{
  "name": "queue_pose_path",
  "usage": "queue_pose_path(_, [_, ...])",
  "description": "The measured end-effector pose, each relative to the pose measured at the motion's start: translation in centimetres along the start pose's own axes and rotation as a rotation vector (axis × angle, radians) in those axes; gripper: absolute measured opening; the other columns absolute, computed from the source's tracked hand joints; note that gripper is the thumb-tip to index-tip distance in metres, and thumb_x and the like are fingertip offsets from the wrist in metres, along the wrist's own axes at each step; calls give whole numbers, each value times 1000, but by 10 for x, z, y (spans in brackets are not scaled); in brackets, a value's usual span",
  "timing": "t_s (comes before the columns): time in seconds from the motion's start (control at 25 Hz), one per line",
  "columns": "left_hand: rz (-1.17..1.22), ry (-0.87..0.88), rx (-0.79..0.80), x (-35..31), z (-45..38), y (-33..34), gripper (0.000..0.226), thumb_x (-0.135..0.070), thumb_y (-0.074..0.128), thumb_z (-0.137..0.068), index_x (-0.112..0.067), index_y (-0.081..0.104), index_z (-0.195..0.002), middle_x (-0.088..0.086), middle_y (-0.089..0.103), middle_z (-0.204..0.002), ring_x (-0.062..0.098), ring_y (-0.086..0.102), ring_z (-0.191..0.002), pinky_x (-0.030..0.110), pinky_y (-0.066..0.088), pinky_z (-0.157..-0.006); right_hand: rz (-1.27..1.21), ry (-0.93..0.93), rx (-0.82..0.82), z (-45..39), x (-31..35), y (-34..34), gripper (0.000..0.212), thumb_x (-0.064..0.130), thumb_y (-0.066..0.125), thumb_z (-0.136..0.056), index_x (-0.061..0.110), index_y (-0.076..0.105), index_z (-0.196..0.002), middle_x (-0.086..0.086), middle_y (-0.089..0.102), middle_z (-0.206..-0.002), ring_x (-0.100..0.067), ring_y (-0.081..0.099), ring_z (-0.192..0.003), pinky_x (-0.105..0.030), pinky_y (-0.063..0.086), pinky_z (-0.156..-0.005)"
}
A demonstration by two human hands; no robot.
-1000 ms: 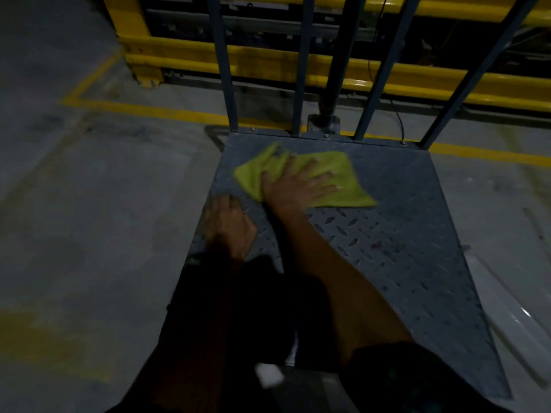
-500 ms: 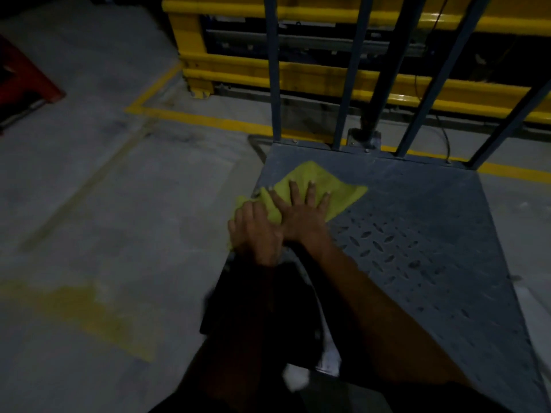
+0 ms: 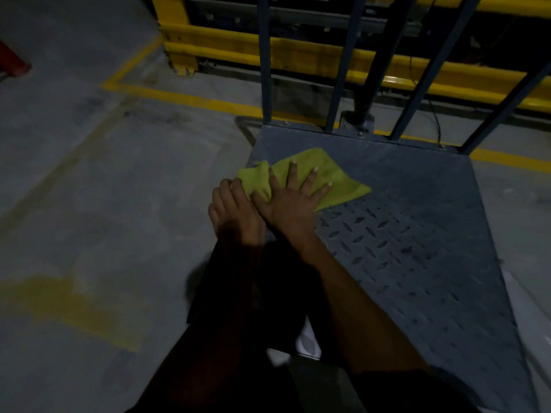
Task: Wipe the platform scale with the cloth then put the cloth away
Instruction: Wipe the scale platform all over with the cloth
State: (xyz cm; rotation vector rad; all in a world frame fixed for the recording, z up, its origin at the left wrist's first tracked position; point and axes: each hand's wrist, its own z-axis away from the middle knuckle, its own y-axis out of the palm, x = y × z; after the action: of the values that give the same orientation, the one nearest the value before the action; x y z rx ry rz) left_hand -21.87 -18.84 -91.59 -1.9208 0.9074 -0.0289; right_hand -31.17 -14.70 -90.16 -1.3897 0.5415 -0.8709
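The platform scale [image 3: 417, 234] is a grey checker-plate deck on the floor, with blue upright bars [image 3: 266, 70] at its far edge. A yellow-green cloth [image 3: 347, 187] lies crumpled on the deck's far left part. My right hand [image 3: 286, 204] presses flat on the cloth, fingers spread. My left hand [image 3: 235, 213] sits just left of it at the deck's left edge. Its fingers are curled over that edge and touch the cloth's left corner.
A yellow guard rail [image 3: 298, 52] runs behind the scale, and a yellow floor line [image 3: 179, 96] lies in front of it. Grey concrete floor spreads to the left, with a red object [image 3: 12, 64] at the far left. A white strip [image 3: 533, 317] lies along the deck's right side.
My right hand has slid the cloth from the deck's far middle to its far left corner. My left hand moved up the left edge to meet the cloth. The view shifted left.
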Motion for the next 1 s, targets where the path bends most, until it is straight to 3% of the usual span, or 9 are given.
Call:
queue_pose_path(0.16, [-92,58,22,2,-11,17,45,-13,69,-82,-7,55,-124,14,63,-122,33,62,-105,40,44,-84,2,-26,44,-51,-7,-13,76,83,15,-88,51,4,-156,-2,-6,-170,-51,-16,-149,-80,-15,-104])
queue_pose_path(0.28, [-102,77,27,3,-9,20,49,-7,70,-77,-4,57,-124,16,64,-121,34,64,-102,40,45,-82,-75,68,104,-106,-21,-31,77,80,14,-90,45,4,-158,3,-9,-170,-47,-17,-151,-78,-12,-107])
queue_pose_path(0.44, [-68,72,24,3,-12,20,38,-9,58,-84,-7,55,-122,16,64,-119,33,63,-96,39,44,-75,-43,93,30,-38,-37,-16,78,80,10,-90,44,5,-158,0,-7,-170,-48,-13,-151,-76,-11,-109])
queue_pose_path(0.56, [-95,150,-25,1,-11,20,30,-12,43,-96,-6,55,-123,16,63,-122,34,62,-101,39,43,-78,-63,157,-56,28,-43,1,74,79,12,-91,46,11,-157,-5,-2,-170,-52,-13,-149,-78,-14,-107])
queue_pose_path(0.68, [-65,348,-84,-3,-2,22,26,-11,50,-98,-6,57,-123,15,64,-122,33,63,-105,38,47,-81,-52,191,-27,-25,-36,-12,70,78,11,-91,52,9,-156,-6,-5,-170,-56,-17,-147,-82,-12,-101])
queue_pose_path(0.8, [-4,422,-65,-2,-5,22,32,-9,42,-97,-3,63,-120,17,66,-118,34,65,-102,39,50,-80,-121,252,43,-87,-33,-29,71,78,13,-91,51,3,-156,-6,-10,-170,-55,-20,-147,-83,-13,-98])
queue_pose_path(0.92, [73,415,-90,-10,-6,20,37,-11,35,-98,-2,65,-118,16,67,-113,33,65,-97,39,51,-79,-145,299,-39,-64,-22,-15,73,73,17,-95,44,-5,-158,-11,-8,-169,-53,-17,-148,-82,-12,-101])
queue_pose_path(1.0, [109,399,-131,-12,-8,16,31,-18,39,-102,-6,64,-114,13,66,-105,31,64,-93,38,49,-77,-116,270,-101,-23,-11,2,72,72,21,-95,45,-4,-158,-15,-4,-169,-56,-16,-147,-84,-18,-99])
